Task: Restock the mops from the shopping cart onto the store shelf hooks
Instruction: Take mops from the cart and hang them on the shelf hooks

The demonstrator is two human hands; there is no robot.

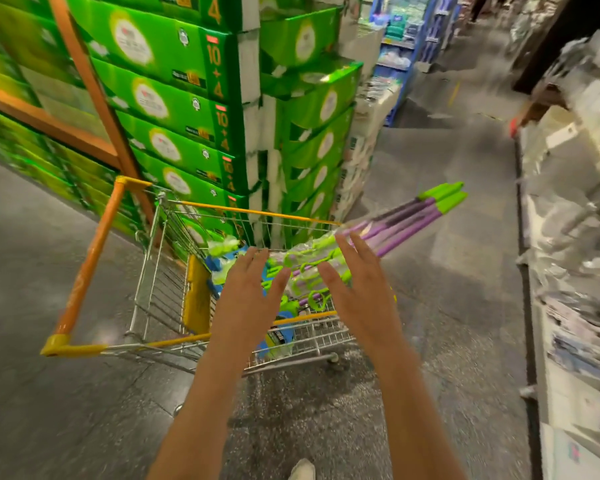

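A wire shopping cart [153, 292] with yellow rims and an orange handle stands in the aisle ahead of me. Several mops [406, 216] with purple handles and green tips lie in it, their handles sticking out over the far right rim; their green heads and wrapping fill the basket. My left hand [248, 299] is stretched out above the basket with straight, spread fingers and holds nothing. My right hand [357, 289] reaches alongside it, fingers also straight, just short of the purple handles. Neither hand visibly touches a mop.
Stacked green cartons [174, 109] on an orange rack [84, 74] rise left and behind the cart. A store shelf [575, 237] with wrapped goods runs down the right side. Grey floor [458, 271] lies between cart and shelf. My shoe [302, 469] shows below.
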